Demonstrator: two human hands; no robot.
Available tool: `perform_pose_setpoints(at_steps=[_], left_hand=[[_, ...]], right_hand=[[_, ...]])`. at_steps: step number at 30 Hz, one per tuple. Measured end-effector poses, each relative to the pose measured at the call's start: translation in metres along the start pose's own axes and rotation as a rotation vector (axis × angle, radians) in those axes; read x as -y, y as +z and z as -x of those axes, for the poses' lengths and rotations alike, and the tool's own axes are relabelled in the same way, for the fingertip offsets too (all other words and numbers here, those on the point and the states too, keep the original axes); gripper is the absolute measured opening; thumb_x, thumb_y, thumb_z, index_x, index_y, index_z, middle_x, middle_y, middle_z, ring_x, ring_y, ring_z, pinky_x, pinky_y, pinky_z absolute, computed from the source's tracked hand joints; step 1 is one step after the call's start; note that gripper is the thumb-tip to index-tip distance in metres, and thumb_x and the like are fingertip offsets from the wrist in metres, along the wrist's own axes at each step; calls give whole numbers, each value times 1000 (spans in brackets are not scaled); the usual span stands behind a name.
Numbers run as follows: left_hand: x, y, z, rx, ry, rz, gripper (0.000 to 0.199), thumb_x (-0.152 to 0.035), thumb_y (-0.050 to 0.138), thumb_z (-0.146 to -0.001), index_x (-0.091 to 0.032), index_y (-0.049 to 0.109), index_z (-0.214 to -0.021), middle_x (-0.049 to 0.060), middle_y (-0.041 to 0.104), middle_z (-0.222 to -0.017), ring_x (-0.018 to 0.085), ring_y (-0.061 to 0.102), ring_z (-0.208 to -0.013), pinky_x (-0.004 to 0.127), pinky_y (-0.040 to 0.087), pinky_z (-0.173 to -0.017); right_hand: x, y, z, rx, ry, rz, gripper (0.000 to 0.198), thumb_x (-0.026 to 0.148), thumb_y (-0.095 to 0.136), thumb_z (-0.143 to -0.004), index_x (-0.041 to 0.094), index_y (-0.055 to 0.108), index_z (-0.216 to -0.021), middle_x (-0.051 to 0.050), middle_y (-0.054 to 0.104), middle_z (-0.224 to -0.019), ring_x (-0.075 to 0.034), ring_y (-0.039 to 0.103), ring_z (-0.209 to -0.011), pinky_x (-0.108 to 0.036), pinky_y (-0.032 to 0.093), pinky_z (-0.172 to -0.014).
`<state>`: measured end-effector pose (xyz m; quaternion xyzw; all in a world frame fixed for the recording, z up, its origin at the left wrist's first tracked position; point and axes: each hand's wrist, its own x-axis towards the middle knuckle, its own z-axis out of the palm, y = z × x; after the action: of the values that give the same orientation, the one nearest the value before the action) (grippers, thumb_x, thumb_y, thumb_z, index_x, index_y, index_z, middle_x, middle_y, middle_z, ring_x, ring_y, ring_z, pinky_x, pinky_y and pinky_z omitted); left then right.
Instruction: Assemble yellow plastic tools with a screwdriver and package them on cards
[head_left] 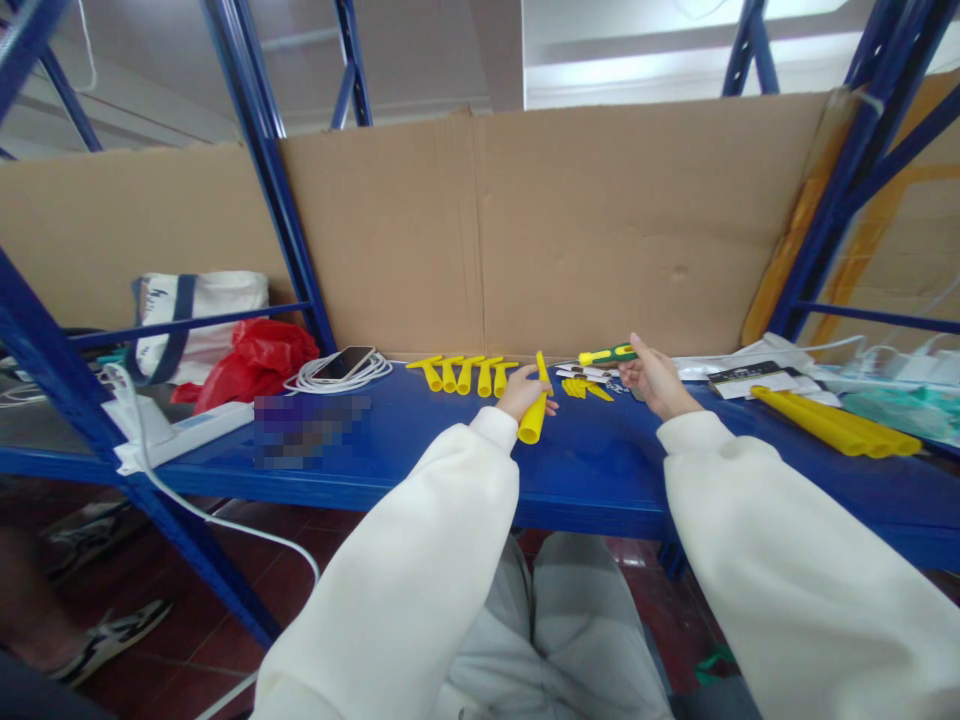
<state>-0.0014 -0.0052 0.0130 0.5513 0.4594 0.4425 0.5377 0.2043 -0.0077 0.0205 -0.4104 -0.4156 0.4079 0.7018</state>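
Note:
My left hand [519, 393] is closed around a yellow plastic tube [532, 420], its hollow round end facing me. A flat yellow piece stands up at the tube's far end. In my right hand [654, 380] is a screwdriver [609, 355] with a yellow and green handle, pointing left toward the tube; the two are apart. Left of my left hand, several T-shaped yellow pieces [464, 378] stand in a row on the blue shelf [450, 455]. Between my hands lie small flat yellow pieces [586, 388] near some papers.
Several long yellow tubes [832, 425] lie at the right by a black-and-white card [754, 378]. At the left are a phone [345, 364] on a coiled white cable, a power strip [195, 432] and a red bag [259, 358]. A cardboard sheet [600, 220] closes the back.

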Motion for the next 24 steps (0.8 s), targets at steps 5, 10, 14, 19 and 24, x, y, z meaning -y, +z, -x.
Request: perform_pose_setpoints(at_steps=[5,10,14,19,24], left_hand=[[2,-1,-3,9,9,-16,67,-5,57,-84,-12,39,-148,6,69,-84,12,64,-52,25,57,-56],[1,0,-2,15,14,-19,68,-5,55,-83,-12,38,-148,6,69,-84,13,64,-51,25,58,-55],[-1,0,0,16,5,-16,67,-3,55,-83,-11,39,-147,7,70,-84,13,64,-50,26,57,-55],[-1,1,2,0,8,-9,66,-2,54,-83,-11,40,-146,8,69,-90,11,63,-49,25,56,-52],[1,2,-1,-10,26,-21,66,-2,55,-82,-13,42,-146,9,69,-97,9,62,-47,25,57,-52]], right_hand=[[-1,-1,-2,-9,12,18,43,57,75,-76,21,51,-71,1,57,-49,-8,48,-35,-16,36,-31],[1,1,1,-3,29,36,44,60,72,-76,21,53,-70,1,56,-49,-8,46,-34,-17,34,-29],[3,4,4,-18,45,28,42,56,69,-81,20,53,-69,1,56,-48,-8,45,-34,-17,35,-30],[5,6,5,-71,82,-16,32,42,65,-89,19,53,-68,2,54,-45,-7,44,-34,-15,35,-30],[4,8,4,-109,89,-58,26,27,57,-92,19,54,-68,1,55,-44,-6,44,-34,-13,37,-31]])
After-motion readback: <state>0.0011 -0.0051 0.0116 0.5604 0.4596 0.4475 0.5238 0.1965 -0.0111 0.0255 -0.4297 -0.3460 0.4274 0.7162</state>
